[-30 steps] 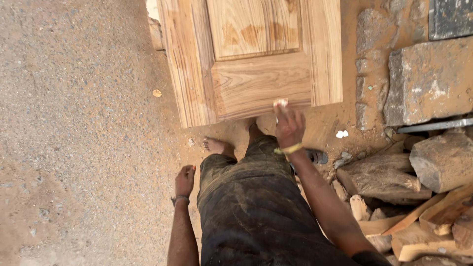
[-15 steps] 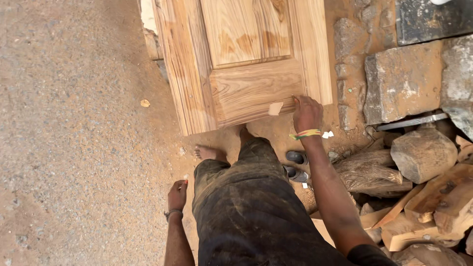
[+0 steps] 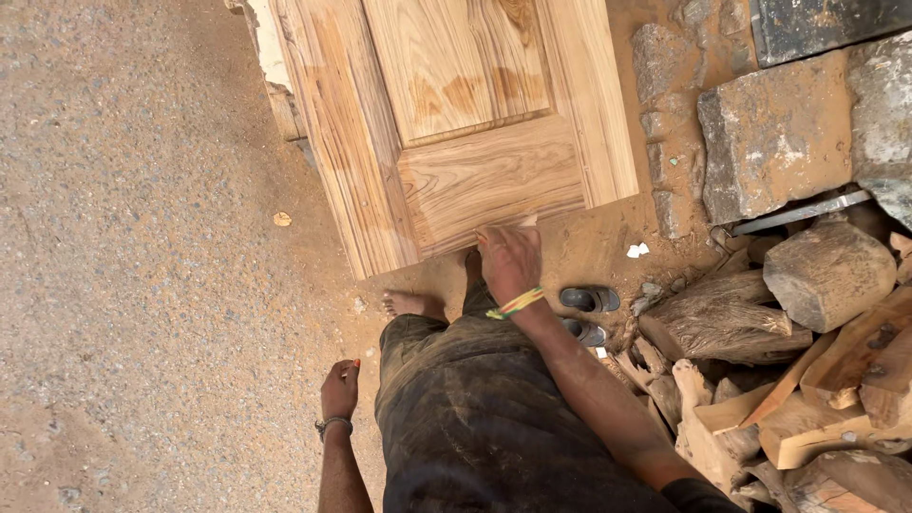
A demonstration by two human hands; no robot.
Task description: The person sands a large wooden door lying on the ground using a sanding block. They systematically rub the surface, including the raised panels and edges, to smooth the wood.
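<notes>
1. The person's right hand [image 3: 510, 261] now rests at the near edge of the pale, grained wooden panelled door [image 3: 456, 123] lying flat on the ground; a second ago it sat further right along that edge, so it has slid leftward, toward the middle of the bottom rail.
2. Its fingers are curled down over a small pale piece, perhaps sanding paper, pressed against the wood; how tightly they grip it cannot be told. The shift suggests rubbing along the door's near edge.
3. The left hand [image 3: 339, 388] hangs beside the dark, dusty trousers [image 3: 475, 408], fingers loosely bent, holding nothing.
4. A bare foot [image 3: 410, 304] stands just near the door's corner.
5. To the right lie black sandals [image 3: 589, 299], rough logs and split timber offcuts [image 3: 807, 380], and grey stone blocks [image 3: 774, 133] further off, crowding that side; gravelly ground [image 3: 133, 237] spreads to the left.
</notes>
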